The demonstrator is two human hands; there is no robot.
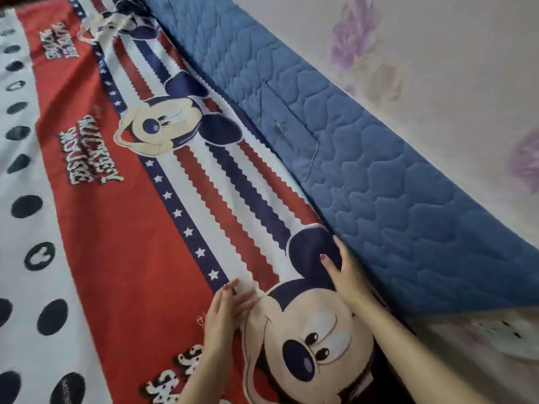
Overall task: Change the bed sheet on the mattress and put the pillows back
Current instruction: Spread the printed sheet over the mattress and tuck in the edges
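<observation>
At lower centre, the left hand and right hand press flat, fingers straight, smoothing the sheet beside the blue mattress; tucking that edge likely follows.

bed sheet: thin woven cloth, matt, lying smooth, printed cartoon pattern. blue mattress: quilted fabric, padded, stitched wavy seams, soft matt finish. wall: papered, floral print, faint sheen, smooth
</observation>
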